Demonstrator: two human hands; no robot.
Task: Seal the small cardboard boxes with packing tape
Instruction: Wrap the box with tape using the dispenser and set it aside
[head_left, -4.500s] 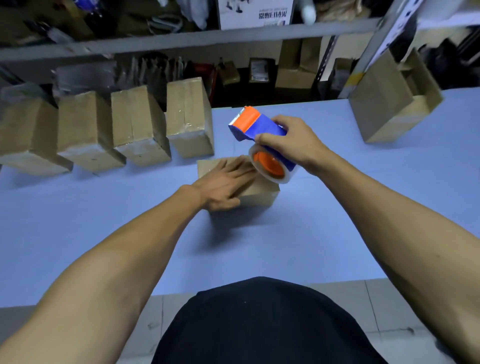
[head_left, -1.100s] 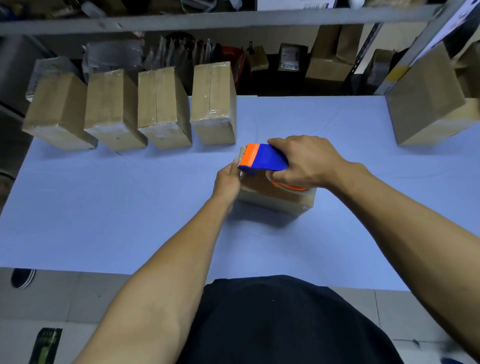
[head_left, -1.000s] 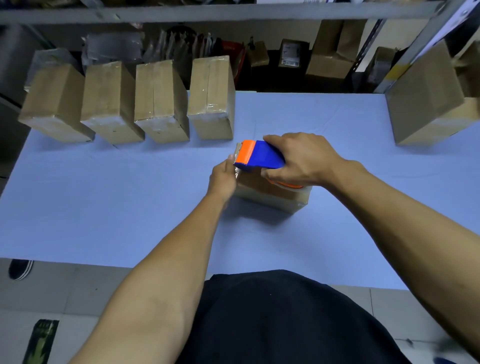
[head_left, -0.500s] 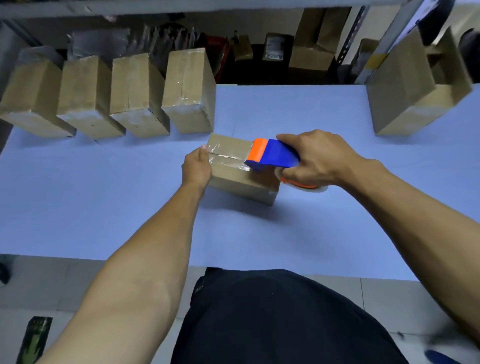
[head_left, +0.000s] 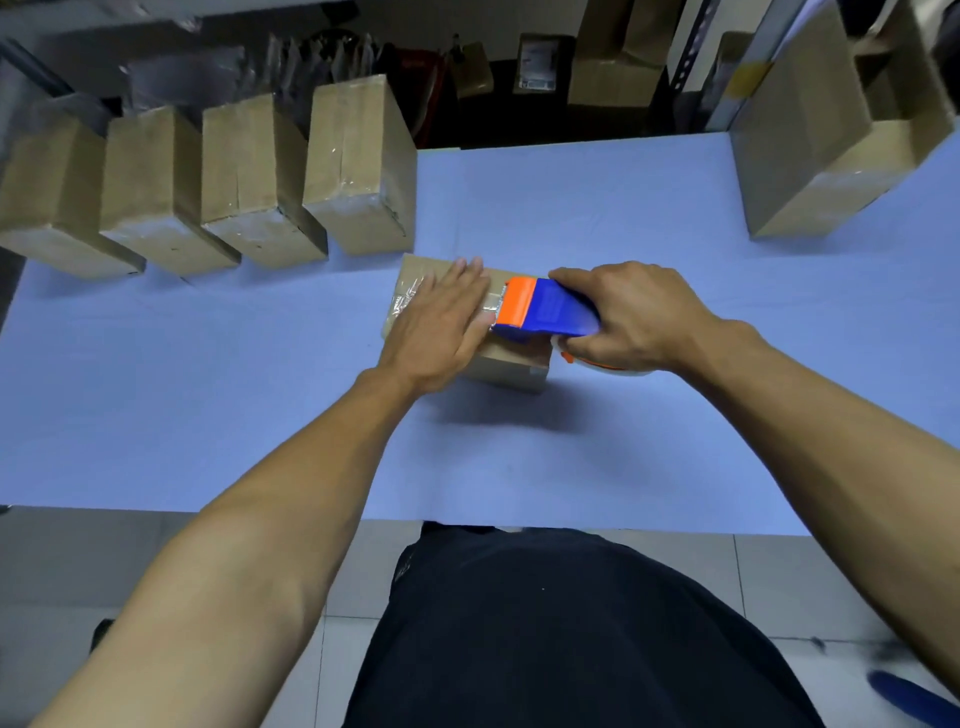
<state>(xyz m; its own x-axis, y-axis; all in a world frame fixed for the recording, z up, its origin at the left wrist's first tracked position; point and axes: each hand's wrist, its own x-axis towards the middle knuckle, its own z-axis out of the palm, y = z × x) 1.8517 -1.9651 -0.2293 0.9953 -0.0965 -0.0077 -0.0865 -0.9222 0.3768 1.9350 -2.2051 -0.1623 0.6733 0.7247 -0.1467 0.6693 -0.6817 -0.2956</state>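
A small cardboard box (head_left: 511, 366) lies flat on the blue table (head_left: 208, 389), with clear tape across its top. My left hand (head_left: 441, 325) rests flat on the box's top, fingers spread, pressing on the tape. My right hand (head_left: 631, 317) grips a blue and orange tape dispenser (head_left: 540, 312), whose orange end sits on the box top at its right part, next to my left fingers. The tape roll is mostly hidden under my right hand.
Several taped boxes (head_left: 358, 171) stand upright in a row at the table's back left. A larger open carton (head_left: 831, 130) sits at the back right. Shelves with clutter lie behind the table. The tiled floor shows below the near edge.
My left hand moved from gripping the box's left end to lying flat on its top. The dispenser stayed at the right part of the box top.
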